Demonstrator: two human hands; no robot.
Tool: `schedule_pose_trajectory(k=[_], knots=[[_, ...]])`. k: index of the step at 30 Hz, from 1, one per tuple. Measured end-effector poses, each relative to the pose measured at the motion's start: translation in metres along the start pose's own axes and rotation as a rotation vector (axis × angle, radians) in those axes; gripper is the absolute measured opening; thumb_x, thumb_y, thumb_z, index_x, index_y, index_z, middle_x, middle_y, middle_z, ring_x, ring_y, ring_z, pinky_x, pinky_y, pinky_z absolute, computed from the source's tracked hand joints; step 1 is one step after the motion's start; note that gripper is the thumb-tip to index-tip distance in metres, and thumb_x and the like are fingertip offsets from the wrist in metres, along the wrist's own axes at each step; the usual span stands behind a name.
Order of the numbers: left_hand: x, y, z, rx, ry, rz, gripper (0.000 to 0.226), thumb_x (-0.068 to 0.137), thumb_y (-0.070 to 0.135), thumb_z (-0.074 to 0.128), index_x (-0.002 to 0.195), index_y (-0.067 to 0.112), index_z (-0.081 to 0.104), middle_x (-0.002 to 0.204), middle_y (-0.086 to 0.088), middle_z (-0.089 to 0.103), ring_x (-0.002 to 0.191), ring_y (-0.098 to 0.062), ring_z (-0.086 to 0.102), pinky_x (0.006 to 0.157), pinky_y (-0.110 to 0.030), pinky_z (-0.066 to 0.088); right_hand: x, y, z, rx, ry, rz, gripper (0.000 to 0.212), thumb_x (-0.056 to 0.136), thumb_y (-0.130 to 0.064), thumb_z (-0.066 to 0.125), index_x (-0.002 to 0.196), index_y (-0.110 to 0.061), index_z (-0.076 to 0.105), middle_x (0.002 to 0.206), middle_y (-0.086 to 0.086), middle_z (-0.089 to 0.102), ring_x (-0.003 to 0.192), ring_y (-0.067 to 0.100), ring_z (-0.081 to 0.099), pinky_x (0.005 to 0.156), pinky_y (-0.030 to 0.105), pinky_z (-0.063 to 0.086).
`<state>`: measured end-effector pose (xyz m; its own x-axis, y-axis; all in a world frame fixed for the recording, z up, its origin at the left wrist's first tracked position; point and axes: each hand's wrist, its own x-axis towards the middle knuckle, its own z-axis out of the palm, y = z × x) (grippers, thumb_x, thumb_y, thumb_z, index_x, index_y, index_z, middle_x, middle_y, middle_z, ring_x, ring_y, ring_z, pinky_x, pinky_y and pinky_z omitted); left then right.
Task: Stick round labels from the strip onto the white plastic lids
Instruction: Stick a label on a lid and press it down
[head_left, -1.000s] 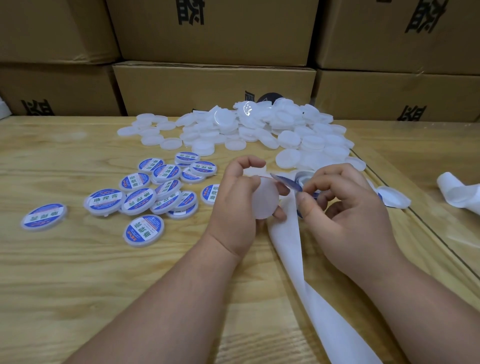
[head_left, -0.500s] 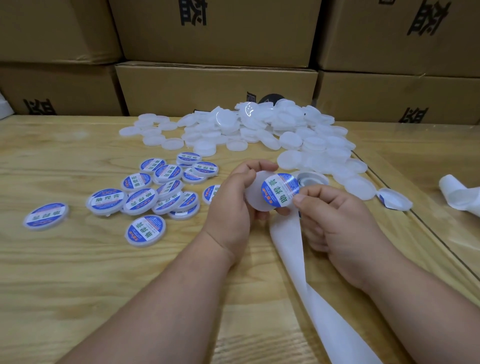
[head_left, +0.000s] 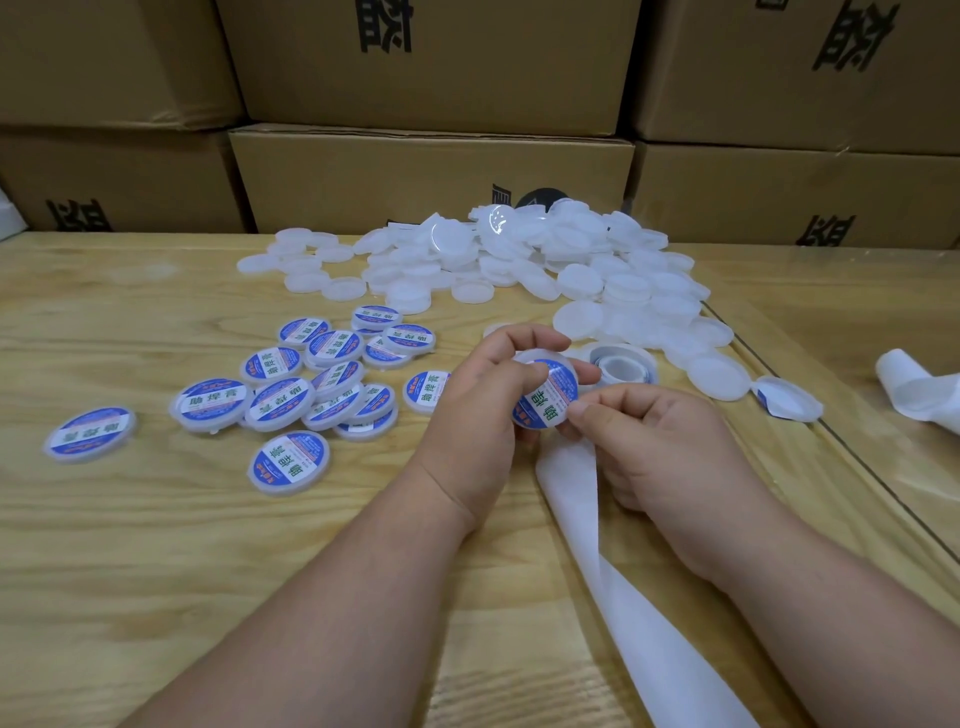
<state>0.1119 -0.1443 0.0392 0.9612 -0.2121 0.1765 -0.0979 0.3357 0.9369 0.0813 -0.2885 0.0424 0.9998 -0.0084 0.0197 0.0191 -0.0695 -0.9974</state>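
At the centre of the frame the left hand (head_left: 483, 410) holds a white lid (head_left: 545, 387) by its rim, its grip curled round the edge. The right hand (head_left: 649, 447) presses the round blue-and-white label (head_left: 549, 397) down with thumb and fingertip, pinching the lid's lower edge. The lid looks light, stiff and slick, so the rim is probably the best place to hold it. The empty backing strip (head_left: 576, 499) trails toward the lower right across the worktop (head_left: 130, 545).

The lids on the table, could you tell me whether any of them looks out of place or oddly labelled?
One does: a lone lid lies at the right edge of the unlabelled pile, apart from the labelled lids on the left. Its blue label looks folded over the rim rather than flat on top. Nothing else stands out.
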Motion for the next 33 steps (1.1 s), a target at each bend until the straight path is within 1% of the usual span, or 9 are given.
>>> schedule_pose_trajectory(k=[8, 12, 16, 19, 22, 26, 28, 32, 33], knots=[[0.002, -0.001, -0.001, -0.017, -0.011, -0.002, 0.031, 0.075, 0.02, 0.046, 0.08, 0.036, 0.071, 0.097, -0.01, 0.077, 0.074, -0.024, 0.065, 0.055, -0.025, 0.043, 0.0, 0.001, -0.001, -0.018, 0.025, 0.011, 0.019, 0.096, -0.017, 0.065, 0.082, -0.008, 0.074, 0.044, -0.018, 0.051, 0.036, -0.001, 0.044, 0.039, 0.007, 0.031], [0.003, -0.003, -0.002, -0.065, -0.018, 0.008, 0.032, 0.074, 0.016, 0.044, 0.082, 0.031, 0.072, 0.095, -0.013, 0.076, 0.068, -0.022, 0.065, 0.052, -0.02, 0.045, 0.001, 0.001, 0.0, -0.014, 0.027, 0.016, 0.019, 0.096, -0.017, 0.065, 0.081, -0.009, 0.074, 0.044, -0.017, 0.05, 0.036, 0.0, 0.041, 0.039, 0.007, 0.029], [0.003, -0.005, -0.003, -0.092, -0.012, 0.015, 0.034, 0.07, 0.009, 0.041, 0.092, 0.018, 0.066, 0.094, -0.015, 0.076, 0.067, -0.021, 0.066, 0.052, -0.018, 0.048, 0.001, 0.002, 0.0, -0.027, 0.033, 0.022, 0.02, 0.095, -0.022, 0.066, 0.08, -0.012, 0.075, 0.046, -0.017, 0.047, 0.038, 0.001, 0.033, 0.039, 0.013, 0.027], [0.004, -0.006, -0.002, -0.042, 0.01, 0.021, 0.041, 0.066, 0.003, 0.039, 0.096, 0.017, 0.063, 0.093, -0.012, 0.077, 0.066, -0.021, 0.066, 0.054, -0.02, 0.05, 0.002, 0.003, -0.001, -0.017, 0.021, 0.017, 0.023, 0.096, -0.024, 0.064, 0.082, -0.01, 0.076, 0.047, -0.011, 0.04, 0.04, 0.007, 0.027, 0.039, 0.018, 0.024], [0.003, -0.007, -0.001, 0.049, 0.063, 0.042, 0.041, 0.071, -0.002, 0.04, 0.098, 0.021, 0.062, 0.091, -0.003, 0.078, 0.066, -0.014, 0.069, 0.053, -0.017, 0.049, 0.003, 0.003, -0.002, 0.02, -0.01, 0.015, 0.024, 0.097, -0.022, 0.06, 0.086, -0.012, 0.078, 0.049, -0.005, 0.032, 0.042, 0.01, 0.023, 0.039, 0.018, 0.021], [0.004, -0.01, -0.003, 0.139, 0.13, 0.075, 0.039, 0.078, -0.004, 0.049, 0.101, 0.026, 0.06, 0.093, 0.003, 0.078, 0.068, -0.007, 0.069, 0.053, -0.013, 0.047, 0.002, 0.003, -0.001, 0.069, -0.029, -0.007, 0.025, 0.098, -0.013, 0.057, 0.091, -0.02, 0.081, 0.045, -0.008, 0.04, 0.04, 0.008, 0.027, 0.038, 0.016, 0.025], [0.006, -0.011, -0.004, 0.132, 0.186, 0.086, 0.037, 0.079, -0.003, 0.056, 0.103, 0.025, 0.058, 0.094, 0.002, 0.078, 0.063, -0.01, 0.067, 0.053, -0.014, 0.047, 0.002, 0.004, -0.002, 0.121, -0.013, -0.014, 0.027, 0.097, -0.009, 0.056, 0.095, -0.021, 0.08, 0.048, -0.004, 0.036, 0.042, 0.01, 0.026, 0.039, 0.018, 0.024], [0.009, -0.011, -0.009, 0.104, 0.317, 0.064, 0.03, 0.086, 0.013, 0.075, 0.103, 0.029, 0.057, 0.08, 0.005, 0.076, 0.056, -0.014, 0.062, 0.053, -0.021, 0.047, 0.001, 0.003, -0.004, 0.173, 0.051, -0.065, 0.028, 0.097, -0.002, 0.054, 0.092, -0.016, 0.078, 0.053, -0.001, 0.031, 0.043, 0.009, 0.026, 0.039, 0.02, 0.025], [0.009, -0.011, -0.01, 0.107, 0.333, 0.059, 0.025, 0.089, 0.019, 0.075, 0.103, 0.03, 0.056, 0.079, 0.005, 0.076, 0.055, -0.014, 0.061, 0.052, -0.022, 0.047, 0.001, 0.003, -0.005, 0.171, 0.064, -0.075, 0.029, 0.096, -0.001, 0.054, 0.089, -0.015, 0.078, 0.052, -0.002, 0.032, 0.043, 0.009, 0.026, 0.039, 0.019, 0.025]])
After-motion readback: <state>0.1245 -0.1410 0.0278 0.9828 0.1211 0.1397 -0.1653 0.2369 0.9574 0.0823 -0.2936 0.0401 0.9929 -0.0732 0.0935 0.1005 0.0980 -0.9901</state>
